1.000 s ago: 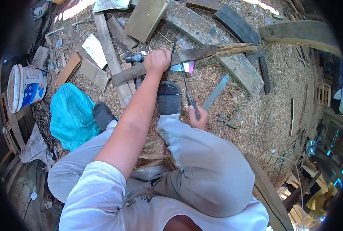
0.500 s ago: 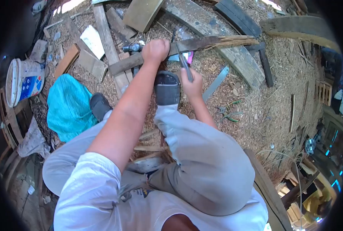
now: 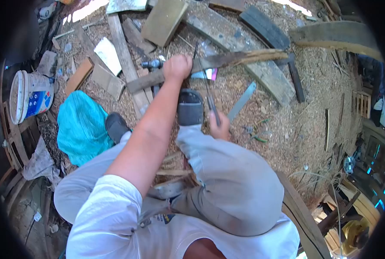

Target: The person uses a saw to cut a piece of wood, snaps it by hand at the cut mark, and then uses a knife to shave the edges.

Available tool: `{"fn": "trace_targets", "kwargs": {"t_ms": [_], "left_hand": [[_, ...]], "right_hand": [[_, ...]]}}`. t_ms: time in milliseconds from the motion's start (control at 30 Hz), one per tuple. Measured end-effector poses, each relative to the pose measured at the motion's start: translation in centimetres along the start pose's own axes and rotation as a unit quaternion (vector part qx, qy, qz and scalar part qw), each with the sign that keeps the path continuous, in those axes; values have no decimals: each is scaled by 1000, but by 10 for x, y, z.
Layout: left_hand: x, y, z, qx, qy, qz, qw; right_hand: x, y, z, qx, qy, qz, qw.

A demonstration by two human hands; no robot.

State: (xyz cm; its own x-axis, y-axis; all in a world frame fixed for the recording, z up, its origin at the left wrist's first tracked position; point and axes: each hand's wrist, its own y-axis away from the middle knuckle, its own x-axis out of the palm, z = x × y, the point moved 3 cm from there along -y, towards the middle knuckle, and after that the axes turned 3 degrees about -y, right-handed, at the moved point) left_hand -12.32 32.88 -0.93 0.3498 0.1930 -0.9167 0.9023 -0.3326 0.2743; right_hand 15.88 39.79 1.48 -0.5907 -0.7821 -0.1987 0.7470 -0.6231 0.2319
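My left hand (image 3: 178,67) is closed around a narrow wooden piece (image 3: 227,59) with a splintered right end, pressing it down over other timber. In my right hand (image 3: 219,126) is the handle of a hand saw (image 3: 209,96), its thin blade seen nearly edge-on. The blade reaches up across the wooden piece, just right of my left hand. My sandalled foot (image 3: 190,108) is below the wood, between the two hands. A hammer-like metal tool (image 3: 153,63) lies left of my left hand, partly hidden.
A thick plank (image 3: 270,80) lies under the wood's right part. Right of my right hand are a flat grey metal strip (image 3: 243,100) and green-handled pliers (image 3: 259,139). A teal sack (image 3: 81,129) and white bucket (image 3: 22,97) stand left. Sawdust and offcuts cover the ground.
My right hand has drawn the saw down toward my body, so more blade shows below the wood. The left hand still presses the wood; the view has shifted slightly.
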Motion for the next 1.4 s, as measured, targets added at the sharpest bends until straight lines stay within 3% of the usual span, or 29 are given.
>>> {"fn": "trace_targets", "kwargs": {"t_ms": [100,133,200,300,333,433,567,633,667,733,833,867,933,1033,1067,1100,1167,1200,1300,1333,1400], "left_hand": [[3,1,0,-5,-22,2,1000],[2,11,-2,3,-14,14,1000],[-4,5,-2,19,-8,9,1000],[-5,7,-2,8,-14,17,1000],[-7,5,-4,-2,-17,15,1000],[1,-1,-2,12,-38,-30,999],[-2,3,0,-1,-18,-51,999],[0,8,0,23,-7,-26,999],[-4,9,-2,27,-4,-39,999],[-4,5,-3,30,-18,-38,999],[0,9,-2,11,-30,-6,999],[-2,13,-4,9,-17,-9,1000],[1,6,0,16,-3,-21,1000],[-2,7,-1,18,-5,-12,1000],[-3,5,-2,6,-5,-2,1000],[-5,2,-2,7,-19,4,1000],[0,2,-1,6,-21,3,1000],[3,7,1,8,-23,14,1000],[3,11,2,3,-16,26,1000],[3,14,2,8,-18,24,1000],[-1,3,-2,-4,-16,12,1000]], "right_hand": [[-3,3,4,41,-27,9,999],[6,-22,2,-13,41,33,999],[29,-75,16,-54,47,42,997],[17,-57,22,-28,35,39,998],[7,-32,-5,21,25,39,999],[-4,3,15,18,-13,11,1000],[27,-69,16,-3,11,45,999],[24,-67,12,-38,19,53,998],[17,-48,7,16,6,48,999],[2,-4,3,7,0,5,1000],[-3,-7,0,-36,19,26,999],[5,-30,-4,-3,61,32,998],[28,-79,41,3,58,55,997],[18,-56,17,-43,60,28,997],[6,-31,-3,9,46,37,998],[7,-24,2,0,42,33,999],[6,-8,16,-80,-3,-14,997],[8,-28,15,-2,42,32,999],[22,-75,29,25,43,61,997],[23,-67,40,-78,37,44,995],[1,-25,2,-25,41,47,998]]}}
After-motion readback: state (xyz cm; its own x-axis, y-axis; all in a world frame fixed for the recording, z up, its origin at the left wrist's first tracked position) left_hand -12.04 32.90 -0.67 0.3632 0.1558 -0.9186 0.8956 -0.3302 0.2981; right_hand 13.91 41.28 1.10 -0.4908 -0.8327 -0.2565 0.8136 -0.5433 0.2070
